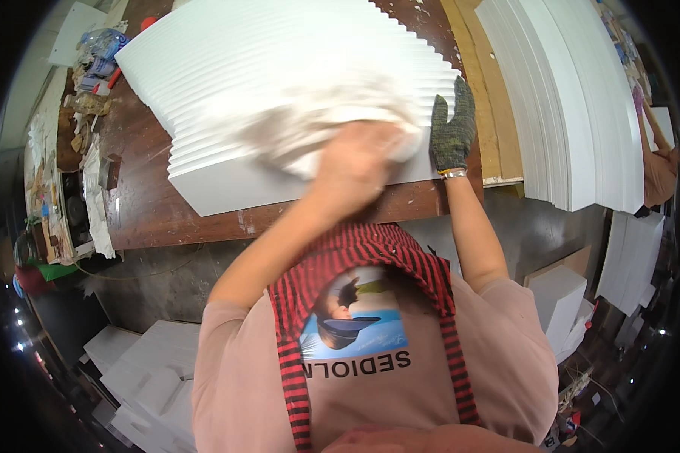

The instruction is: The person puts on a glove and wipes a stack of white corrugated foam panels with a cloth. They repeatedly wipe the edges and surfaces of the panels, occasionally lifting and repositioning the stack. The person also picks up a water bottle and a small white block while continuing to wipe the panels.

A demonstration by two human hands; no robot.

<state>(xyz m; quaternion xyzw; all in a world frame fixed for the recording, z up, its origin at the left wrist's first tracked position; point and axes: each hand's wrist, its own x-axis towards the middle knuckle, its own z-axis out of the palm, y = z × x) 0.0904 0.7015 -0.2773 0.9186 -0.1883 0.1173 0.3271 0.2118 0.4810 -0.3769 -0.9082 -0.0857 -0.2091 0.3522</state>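
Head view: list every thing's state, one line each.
White stack: layered, edges stepped
Cloth: bunched, partly blurred
Left hand: bare, closed on the cloth
Right hand: gloved, open, at the white stack's right edge
Table: marked with pale flecks
Striped apron: worn
Panels at right: stacked, edges offset

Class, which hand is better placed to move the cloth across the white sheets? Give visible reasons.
Probably the left hand: it holds the pale cloth on the sheets, while the gloved right hand, without cloth, is spread at their right edge.
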